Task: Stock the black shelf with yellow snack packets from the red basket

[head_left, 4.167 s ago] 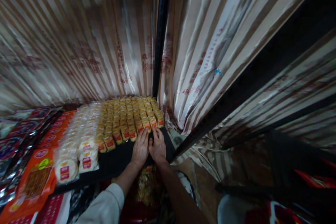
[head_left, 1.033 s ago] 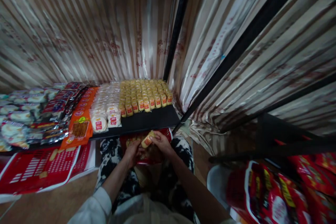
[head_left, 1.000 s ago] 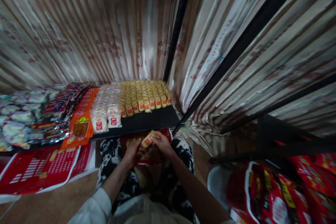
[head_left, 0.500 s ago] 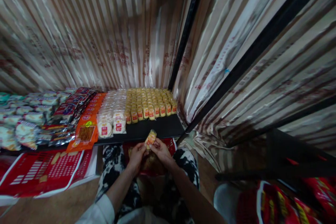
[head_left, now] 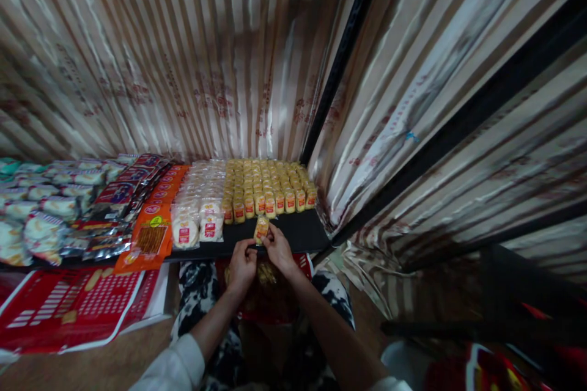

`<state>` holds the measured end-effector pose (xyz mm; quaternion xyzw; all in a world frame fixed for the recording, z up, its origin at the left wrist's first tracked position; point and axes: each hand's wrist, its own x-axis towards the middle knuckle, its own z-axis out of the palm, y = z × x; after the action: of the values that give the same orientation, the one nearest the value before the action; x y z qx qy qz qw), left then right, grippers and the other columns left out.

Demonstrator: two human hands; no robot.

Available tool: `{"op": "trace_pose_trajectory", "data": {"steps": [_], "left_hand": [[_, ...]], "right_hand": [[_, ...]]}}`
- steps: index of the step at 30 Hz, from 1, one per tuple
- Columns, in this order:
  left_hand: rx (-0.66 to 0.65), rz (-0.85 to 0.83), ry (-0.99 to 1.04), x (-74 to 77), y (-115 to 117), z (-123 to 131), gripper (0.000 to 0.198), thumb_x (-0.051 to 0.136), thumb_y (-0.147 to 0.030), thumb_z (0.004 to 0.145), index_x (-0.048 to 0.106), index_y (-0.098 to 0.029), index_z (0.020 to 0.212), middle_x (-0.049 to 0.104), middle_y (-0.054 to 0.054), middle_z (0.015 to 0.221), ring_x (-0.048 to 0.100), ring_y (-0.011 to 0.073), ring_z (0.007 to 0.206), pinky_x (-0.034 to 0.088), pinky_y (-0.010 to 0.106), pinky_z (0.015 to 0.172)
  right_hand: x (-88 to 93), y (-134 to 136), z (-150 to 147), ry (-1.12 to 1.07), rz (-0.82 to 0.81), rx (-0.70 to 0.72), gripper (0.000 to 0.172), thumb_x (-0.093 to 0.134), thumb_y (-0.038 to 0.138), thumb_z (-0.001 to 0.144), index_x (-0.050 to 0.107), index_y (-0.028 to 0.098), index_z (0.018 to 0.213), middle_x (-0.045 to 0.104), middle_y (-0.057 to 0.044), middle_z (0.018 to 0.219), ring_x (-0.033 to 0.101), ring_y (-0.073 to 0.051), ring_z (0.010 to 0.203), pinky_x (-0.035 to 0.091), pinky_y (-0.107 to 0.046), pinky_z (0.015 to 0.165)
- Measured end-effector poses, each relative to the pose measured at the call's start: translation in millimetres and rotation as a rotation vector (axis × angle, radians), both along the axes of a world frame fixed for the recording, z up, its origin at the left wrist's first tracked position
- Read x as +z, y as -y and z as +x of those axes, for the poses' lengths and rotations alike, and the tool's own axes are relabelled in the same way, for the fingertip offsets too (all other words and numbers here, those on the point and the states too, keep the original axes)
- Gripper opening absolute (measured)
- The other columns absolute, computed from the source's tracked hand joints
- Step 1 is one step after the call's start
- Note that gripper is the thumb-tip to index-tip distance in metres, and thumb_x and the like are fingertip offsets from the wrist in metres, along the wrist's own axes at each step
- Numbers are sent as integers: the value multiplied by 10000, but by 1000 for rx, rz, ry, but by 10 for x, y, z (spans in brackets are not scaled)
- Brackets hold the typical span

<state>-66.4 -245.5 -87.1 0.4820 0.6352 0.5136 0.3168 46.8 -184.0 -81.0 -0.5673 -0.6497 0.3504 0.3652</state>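
Observation:
A small yellow snack packet with a red-orange label (head_left: 261, 230) is held upright just above the front edge of the black shelf (head_left: 275, 223). My right hand (head_left: 279, 252) is closed on its right side, thumb and fingers pinching it. Beside its lower left corner is my left hand (head_left: 242, 266), index finger stretched toward the packet and thumb apart from it, the other fingers curled. Behind the packet stand rows of matching yellow packets (head_left: 270, 186). Below my hands, between my knees, a red bag (head_left: 305, 264) holds more yellow packets, partly hidden by my hands.
Clear bags of round white crackers (head_left: 186, 232) stand left of the yellow rows. Farther left are orange packs (head_left: 151, 235), dark packs (head_left: 112, 198) and white packs (head_left: 43, 235). A red printed bag (head_left: 92, 305) lies below. Black posts (head_left: 339, 61) and striped curtain (head_left: 206, 43) border the shelf.
Both hands have moved forward toward the shelf with the packet, now more upright. My left hand has loosened from it, while my right keeps its pinch. The view has shifted slightly.

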Motion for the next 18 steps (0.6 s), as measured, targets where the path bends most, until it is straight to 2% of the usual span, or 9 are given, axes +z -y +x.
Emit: {"op": "trace_pose_trajectory", "data": {"steps": [4, 10, 18], "left_hand": [[-28, 59, 30, -61, -123, -8, 262, 454, -113, 752, 592, -164, 969, 591, 89, 1046, 611, 157, 873, 495, 329, 827], [-15, 96, -8, -178, -298, -80, 301, 447, -104, 741, 596, -172, 994, 589, 86, 1100, 564, 180, 1030, 433, 376, 955], [-14, 91, -71, -172, -444, -152, 319, 430, -100, 726, 592, -168, 993, 577, 101, 1145, 525, 199, 1110, 381, 402, 1010]], "right_hand": [[-47, -162, -171, 1, 25, -25, 376, 523, 169, 731, 536, 191, 1107, 614, -22, 887, 599, -147, 758, 490, -281, 746], [-132, -331, -328, 2, 61, -83, 304, 527, 219, 749, 510, 180, 1050, 631, -38, 870, 624, -165, 756, 513, -300, 713], [-220, -406, -417, 47, 227, -74, 261, 478, 246, 800, 522, 177, 1048, 623, -92, 969, 606, -195, 860, 518, -344, 781]]}}
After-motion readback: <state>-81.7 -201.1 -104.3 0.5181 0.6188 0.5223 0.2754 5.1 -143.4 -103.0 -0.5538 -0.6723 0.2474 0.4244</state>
